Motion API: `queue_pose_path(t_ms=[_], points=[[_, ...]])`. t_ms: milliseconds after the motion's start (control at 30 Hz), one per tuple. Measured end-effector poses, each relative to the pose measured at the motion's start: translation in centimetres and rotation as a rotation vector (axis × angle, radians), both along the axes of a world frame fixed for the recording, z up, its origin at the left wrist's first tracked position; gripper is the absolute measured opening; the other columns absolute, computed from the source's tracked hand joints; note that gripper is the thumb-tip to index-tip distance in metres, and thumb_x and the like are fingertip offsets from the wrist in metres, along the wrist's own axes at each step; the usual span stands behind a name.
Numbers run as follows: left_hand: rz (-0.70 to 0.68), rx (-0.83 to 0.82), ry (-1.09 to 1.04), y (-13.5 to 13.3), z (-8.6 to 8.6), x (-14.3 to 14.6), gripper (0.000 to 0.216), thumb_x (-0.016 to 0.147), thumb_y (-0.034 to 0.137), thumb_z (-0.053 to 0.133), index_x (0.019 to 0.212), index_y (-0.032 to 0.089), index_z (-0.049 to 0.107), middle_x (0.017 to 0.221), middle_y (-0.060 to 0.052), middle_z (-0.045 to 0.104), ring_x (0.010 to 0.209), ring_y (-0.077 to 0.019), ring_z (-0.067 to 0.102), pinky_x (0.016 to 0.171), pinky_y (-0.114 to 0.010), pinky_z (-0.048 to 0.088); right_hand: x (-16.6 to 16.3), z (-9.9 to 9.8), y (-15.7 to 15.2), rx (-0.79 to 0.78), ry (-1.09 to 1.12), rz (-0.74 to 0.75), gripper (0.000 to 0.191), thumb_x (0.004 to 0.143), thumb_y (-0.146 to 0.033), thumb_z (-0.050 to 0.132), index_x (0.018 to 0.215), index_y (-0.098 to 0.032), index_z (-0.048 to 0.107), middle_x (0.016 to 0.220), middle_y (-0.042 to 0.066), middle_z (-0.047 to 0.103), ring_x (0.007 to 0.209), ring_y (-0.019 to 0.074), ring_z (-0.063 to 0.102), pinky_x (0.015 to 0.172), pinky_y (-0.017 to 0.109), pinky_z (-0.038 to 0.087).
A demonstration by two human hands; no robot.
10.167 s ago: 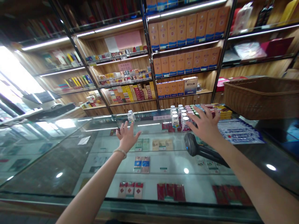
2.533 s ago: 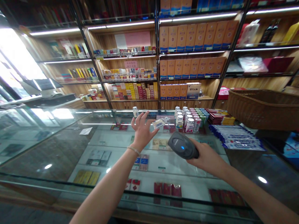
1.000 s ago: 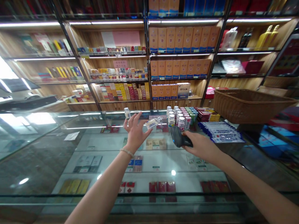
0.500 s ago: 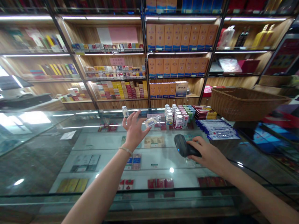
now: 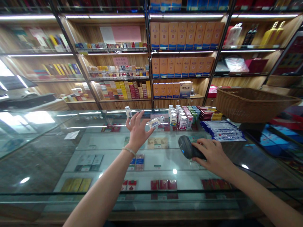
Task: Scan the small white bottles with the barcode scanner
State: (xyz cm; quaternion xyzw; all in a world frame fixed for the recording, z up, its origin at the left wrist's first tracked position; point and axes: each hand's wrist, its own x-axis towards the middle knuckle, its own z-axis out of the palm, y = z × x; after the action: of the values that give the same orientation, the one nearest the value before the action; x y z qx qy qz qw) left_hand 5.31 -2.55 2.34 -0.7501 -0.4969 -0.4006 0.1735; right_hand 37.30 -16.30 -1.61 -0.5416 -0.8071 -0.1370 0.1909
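My left hand (image 5: 138,131) grips a small clear bottle (image 5: 155,122) with a pale label between thumb and fingers, tilted on its side with its cap to the right, above the glass counter. Another small bottle (image 5: 128,111) stands upright just behind my left fingers. My right hand (image 5: 211,153) is wrapped round the handle of a black barcode scanner (image 5: 186,147). Its head, with a blue light, points left, and a cable trails off to the right. Beyond the scanner, several small capped bottles (image 5: 173,119) stand in rows.
Blue-and-white packets (image 5: 223,130) lie in a row right of the bottles, with red and yellow packs (image 5: 209,113) behind. A wicker basket (image 5: 253,105) stands at the right. Boxed goods sit inside the glass counter (image 5: 113,201). Lit wooden shelves (image 5: 104,104) line the back.
The view has shifted slightly, so the scene sits a little further right. Both hands keep their hold on the bottle and the scanner, with hardly any other movement.
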Motion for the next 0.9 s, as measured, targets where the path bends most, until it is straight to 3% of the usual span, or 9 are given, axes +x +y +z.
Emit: queue_pose_path(t_ms=[100,233,333,433,633,900], points=[[0.004,0.005,0.004,-0.1,0.1,0.0,0.032,0.081,0.042,0.079,0.109,0.029,0.071,0.155,-0.009,0.052,0.146,-0.0368,0.040,0.124,-0.064,0.013,0.0,1.0,0.0,0.008,-0.019,-0.017,0.042,0.092,-0.048,0.063,0.124,-0.021,0.069,0.136,0.016,0.065,0.127,0.0351,0.056,0.110,0.061,0.028],[0.008,0.008,0.002,-0.1,0.1,0.0,0.032,0.081,0.041,0.079,0.110,0.029,0.071,0.155,-0.009,0.052,0.146,-0.0362,0.040,0.124,-0.063,0.013,-0.6,4.6,1.8,0.100,0.040,-0.113,0.044,0.101,-0.053,0.046,0.121,-0.025,0.073,0.150,0.014,0.057,0.141,0.0376,0.044,0.116,0.070,0.015],[0.012,0.003,-0.009,-0.2,0.0,0.1,0.033,0.081,0.041,0.080,0.110,0.029,0.071,0.156,-0.009,0.051,0.146,-0.0363,0.040,0.123,-0.063,0.014,-2.2,7.5,4.8,0.155,0.152,-0.140,0.043,0.102,-0.054,0.045,0.117,-0.028,0.076,0.151,0.011,0.057,0.145,0.0375,0.039,0.116,0.068,0.018],[0.006,-0.001,-0.011,-0.3,0.0,0.3,0.033,0.080,0.042,0.081,0.109,0.029,0.071,0.156,-0.009,0.052,0.146,-0.0355,0.040,0.123,-0.061,0.015,-4.9,9.0,8.1,0.137,0.202,-0.115,0.042,0.101,-0.055,0.047,0.115,-0.029,0.078,0.156,0.010,0.052,0.147,0.0382,0.036,0.115,0.068,0.021],[-0.005,0.008,-0.002,-0.7,0.2,0.5,0.034,0.081,0.042,0.080,0.111,0.029,0.071,0.155,-0.009,0.052,0.145,-0.0345,0.042,0.123,-0.059,0.015,-8.9,8.5,12.5,0.014,0.252,-0.129,0.041,0.098,-0.059,0.052,0.114,-0.032,0.079,0.161,0.008,0.046,0.150,0.0368,0.031,0.117,0.067,0.019],[-0.031,0.026,0.012,-1.0,0.2,0.8,0.034,0.081,0.043,0.080,0.111,0.030,0.071,0.156,-0.008,0.052,0.145,-0.0343,0.041,0.124,-0.059,0.014,-8.9,7.1,13.8,-0.085,0.373,-0.142,0.036,0.096,-0.057,0.056,0.105,-0.033,0.080,0.160,0.006,0.047,0.152,0.0343,0.028,0.116,0.065,0.022]])
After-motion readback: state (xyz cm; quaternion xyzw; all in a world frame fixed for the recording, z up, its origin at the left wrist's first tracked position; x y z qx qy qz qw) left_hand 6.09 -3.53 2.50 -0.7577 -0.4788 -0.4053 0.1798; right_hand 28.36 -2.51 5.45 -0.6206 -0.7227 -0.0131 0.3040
